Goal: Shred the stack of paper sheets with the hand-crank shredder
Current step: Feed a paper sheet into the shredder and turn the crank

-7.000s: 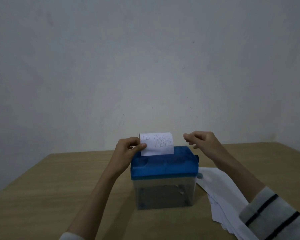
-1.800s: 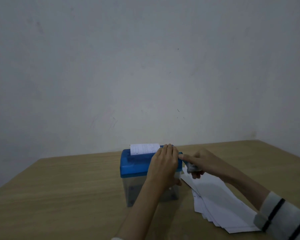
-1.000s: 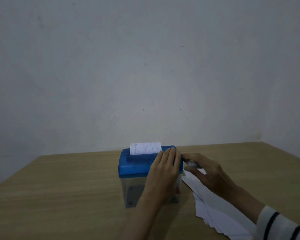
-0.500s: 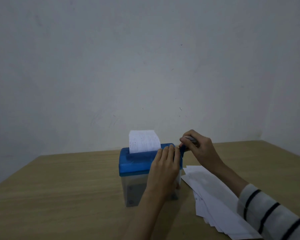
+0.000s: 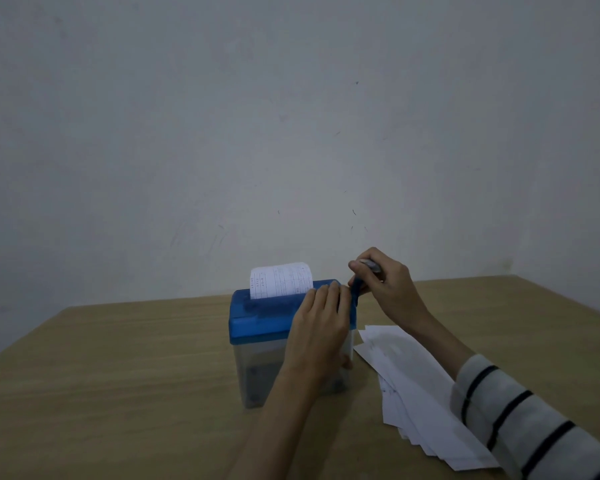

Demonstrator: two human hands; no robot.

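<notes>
A hand-crank shredder with a blue lid (image 5: 264,315) over a clear bin (image 5: 257,368) stands mid-table. One printed paper sheet (image 5: 280,280) sticks upright out of the lid's slot, its top curling back. My left hand (image 5: 321,327) rests on the lid's right end, fingers straight across the top and thumb down the front wall. My right hand (image 5: 387,285) grips the crank handle (image 5: 371,265), which is raised above the lid's right end on its blue crank arm (image 5: 355,292). The stack of paper sheets (image 5: 420,393) lies fanned on the table to the right of the shredder, under my right forearm.
The wooden table (image 5: 125,382) runs back to a plain grey wall (image 5: 291,133). Its far right corner (image 5: 520,277) is in view. My striped sleeve (image 5: 520,420) covers part of the paper stack.
My right hand has swung the crank handle from low beside the shredder up above the lid. More of the sheet shows above the slot than a second ago. My left hand has stayed on the lid.
</notes>
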